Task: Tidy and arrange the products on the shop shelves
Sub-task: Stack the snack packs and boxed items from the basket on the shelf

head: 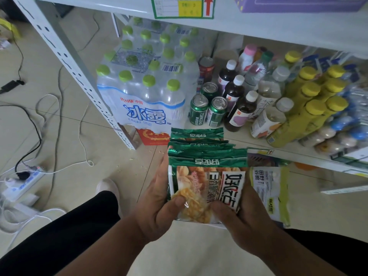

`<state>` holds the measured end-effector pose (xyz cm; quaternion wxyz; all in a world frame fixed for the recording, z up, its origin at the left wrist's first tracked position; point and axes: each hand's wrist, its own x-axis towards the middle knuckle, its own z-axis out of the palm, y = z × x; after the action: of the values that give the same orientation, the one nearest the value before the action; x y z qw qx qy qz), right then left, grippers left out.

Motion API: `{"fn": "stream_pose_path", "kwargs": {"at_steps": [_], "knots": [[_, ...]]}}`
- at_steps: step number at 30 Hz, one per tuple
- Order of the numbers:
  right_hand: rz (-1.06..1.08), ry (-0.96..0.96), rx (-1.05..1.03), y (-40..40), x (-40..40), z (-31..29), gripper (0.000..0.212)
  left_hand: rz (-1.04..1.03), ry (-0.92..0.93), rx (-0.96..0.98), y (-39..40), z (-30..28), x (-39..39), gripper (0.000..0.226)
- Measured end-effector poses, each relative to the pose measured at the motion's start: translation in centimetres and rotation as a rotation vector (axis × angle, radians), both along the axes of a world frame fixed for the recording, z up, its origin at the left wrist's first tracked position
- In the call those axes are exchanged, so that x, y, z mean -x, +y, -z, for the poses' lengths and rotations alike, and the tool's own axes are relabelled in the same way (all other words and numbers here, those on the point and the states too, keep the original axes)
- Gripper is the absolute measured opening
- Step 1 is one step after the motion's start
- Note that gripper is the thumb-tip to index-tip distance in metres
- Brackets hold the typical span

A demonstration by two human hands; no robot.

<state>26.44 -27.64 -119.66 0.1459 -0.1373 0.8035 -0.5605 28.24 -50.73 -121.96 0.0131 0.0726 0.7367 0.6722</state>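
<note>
A: What is taking up the most room?

B: The white metal shelf [65, 56], with its low board [239, 139] sitting just above the tiled floor [59, 126]. I am using that board as my landmark. At its left end a shrink-wrapped pack of water bottles [147, 84] with green caps is standing.

A: And beside that?

B: To the right of the pack, green cans [207, 110] are standing near the board's front edge, then dark juice bottles [237, 96] with white caps, and further right, yellow-capped bottles [310, 108] are leaning forward.

A: Where are the snack bags?

B: A stack of green-topped snack bags [207, 172] is being held in front of the board's front edge, above the floor. The left hand [159, 198] is wrapping the stack's left side, thumb pressing on the front bag. The right hand [247, 214] is holding the right side, thumb on the front too. So each grip is closing round the stack.

A: Anything smaller?

B: A pale green bag [272, 194] is showing just right of the stack, below the board. Left of the board, a power strip [23, 182] and cables [49, 120] are lying on the floor.
</note>
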Motion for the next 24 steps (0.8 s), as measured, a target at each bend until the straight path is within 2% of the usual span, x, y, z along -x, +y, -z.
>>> {"fn": "stream_pose_path", "kwargs": {"at_steps": [8, 12, 18, 22, 24], "knots": [[0.022, 0.039, -0.026, 0.1, 0.1, -0.2, 0.06, 0.015, -0.009, -0.027, 0.5, -0.3, 0.4, 0.084], [0.02, 0.02, -0.048, -0.1, 0.0, 0.0, 0.07, 0.026, -0.031, -0.048, 0.4, 0.3, 0.3, 0.078], [0.013, 0.018, -0.069, -0.2, -0.1, -0.3, 0.069, 0.049, -0.114, -0.101, 0.3, 0.8, 0.3, 0.074], [0.016, 0.016, -0.072, -0.2, 0.1, -0.2, 0.073, 0.032, -0.098, -0.085, 0.6, 0.4, 0.2, 0.08], [0.023, 0.0, -0.042, -0.2, 0.3, -0.2, 0.075, 0.022, -0.095, -0.069, 0.6, 0.4, 0.3, 0.075]]}}
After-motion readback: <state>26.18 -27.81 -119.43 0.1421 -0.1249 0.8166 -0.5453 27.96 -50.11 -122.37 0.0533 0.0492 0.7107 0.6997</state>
